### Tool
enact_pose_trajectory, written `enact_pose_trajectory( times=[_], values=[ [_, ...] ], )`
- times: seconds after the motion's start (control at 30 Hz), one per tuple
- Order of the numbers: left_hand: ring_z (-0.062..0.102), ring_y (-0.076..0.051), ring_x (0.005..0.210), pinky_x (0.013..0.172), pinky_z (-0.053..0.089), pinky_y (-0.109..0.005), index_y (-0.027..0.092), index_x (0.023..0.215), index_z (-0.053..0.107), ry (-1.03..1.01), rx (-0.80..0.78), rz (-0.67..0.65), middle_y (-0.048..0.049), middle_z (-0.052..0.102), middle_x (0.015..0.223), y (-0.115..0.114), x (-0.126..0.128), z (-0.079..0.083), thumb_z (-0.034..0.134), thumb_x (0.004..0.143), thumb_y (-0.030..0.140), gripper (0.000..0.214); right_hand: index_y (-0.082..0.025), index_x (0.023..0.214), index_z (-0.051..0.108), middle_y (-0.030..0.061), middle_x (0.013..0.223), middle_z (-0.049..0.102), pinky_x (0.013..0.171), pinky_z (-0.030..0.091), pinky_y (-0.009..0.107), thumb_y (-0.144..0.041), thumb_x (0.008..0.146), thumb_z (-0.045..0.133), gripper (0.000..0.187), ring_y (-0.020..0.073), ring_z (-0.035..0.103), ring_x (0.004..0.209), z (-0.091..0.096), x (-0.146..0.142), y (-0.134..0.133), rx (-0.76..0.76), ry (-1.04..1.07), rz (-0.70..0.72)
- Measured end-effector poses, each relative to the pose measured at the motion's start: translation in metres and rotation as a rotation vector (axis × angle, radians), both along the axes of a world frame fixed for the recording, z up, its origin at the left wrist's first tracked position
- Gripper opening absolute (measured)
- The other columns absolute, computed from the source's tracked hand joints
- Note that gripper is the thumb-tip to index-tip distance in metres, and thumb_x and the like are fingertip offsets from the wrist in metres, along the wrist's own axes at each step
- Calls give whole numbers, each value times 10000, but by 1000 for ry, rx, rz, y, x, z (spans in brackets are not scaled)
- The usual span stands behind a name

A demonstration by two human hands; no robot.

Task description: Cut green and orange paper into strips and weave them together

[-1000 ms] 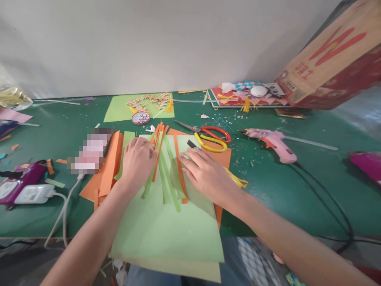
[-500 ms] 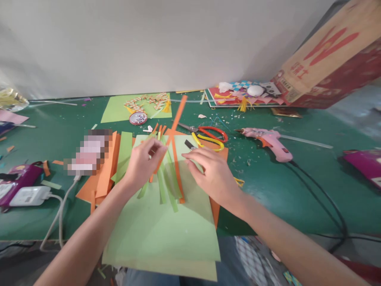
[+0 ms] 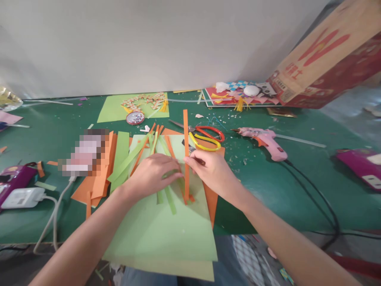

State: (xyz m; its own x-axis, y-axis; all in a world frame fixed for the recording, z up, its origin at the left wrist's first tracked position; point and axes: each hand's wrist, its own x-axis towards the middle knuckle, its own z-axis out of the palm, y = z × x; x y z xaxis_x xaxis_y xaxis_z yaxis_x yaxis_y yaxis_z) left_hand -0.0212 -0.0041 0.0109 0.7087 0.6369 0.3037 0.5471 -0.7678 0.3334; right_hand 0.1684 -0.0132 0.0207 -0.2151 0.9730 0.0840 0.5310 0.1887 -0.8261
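"So, what were the hands doing at the desk (image 3: 258,186)?"

"The right hand (image 3: 208,165) had a long orange strip (image 3: 186,135) pinched between the thumb and a finger. It held it near the middle."

"Which way did the strip go?"

"It pointed straight away from the person. The near end was over the big green sheet (image 3: 160,234), but I couldn't tell if it was touching. The far end reached past the sheet, beside the blades of the scissors (image 3: 199,128)."

"And the left hand (image 3: 154,172)?"

"It was bent low over the pile of thin strips. Its thumb and fingers were curved, with a gap between them. I couldn't tell if it had hold of anything."

"What colour was the pile?"

"Green strips (image 3: 169,198) and orange ones, all crossing each other on the green sheet. Folded orange paper (image 3: 102,174) lay to the left."

"What else did you see?"

"A pink glue gun (image 3: 269,142) lay to the right of the scissors, with a black wire. A small round dish (image 3: 135,124) with little bits in it was farther back. A big paper bag (image 3: 315,59) leaned in the far right corner."
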Motion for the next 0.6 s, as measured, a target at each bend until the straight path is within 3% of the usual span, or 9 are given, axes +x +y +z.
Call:
enact_pose_trajectory(
  times=[0.13,0.23,0.43,0.6],
  values=[
    [664,-242,1090,945,512,-391,158,899,707,-19,33,-108,-85,752,997,-1,1,-2,510,952,252,224,-214,577,385,-58,475,400,483,292,237,-406,911,463,393,85,358,442,5,3,1,-27,81,-35],
    [686,-228,1004,908,527,-388,165,897,706,-8,23,-121,-68,752,949,-1,1,-1,523,947,273,219,-219,589,362,-51,484,418,502,305,235,-348,930,430,371,92,389,456,5,5,3,-5,42,-92],
    [663,-201,757,764,525,-367,145,901,695,-2,169,-22,-58,708,792,3,-5,1,571,919,292,193,-216,603,364,-41,509,401,496,239,256,-280,929,464,346,108,353,465,-5,-3,2,76,-355,-10],
    [620,-169,693,740,492,-326,157,802,670,-1,211,-37,-33,664,708,1,-4,4,533,922,209,190,-174,799,580,48,672,617,510,255,279,-272,949,462,214,180,564,593,-8,-6,-3,179,-603,25]
  ],
)
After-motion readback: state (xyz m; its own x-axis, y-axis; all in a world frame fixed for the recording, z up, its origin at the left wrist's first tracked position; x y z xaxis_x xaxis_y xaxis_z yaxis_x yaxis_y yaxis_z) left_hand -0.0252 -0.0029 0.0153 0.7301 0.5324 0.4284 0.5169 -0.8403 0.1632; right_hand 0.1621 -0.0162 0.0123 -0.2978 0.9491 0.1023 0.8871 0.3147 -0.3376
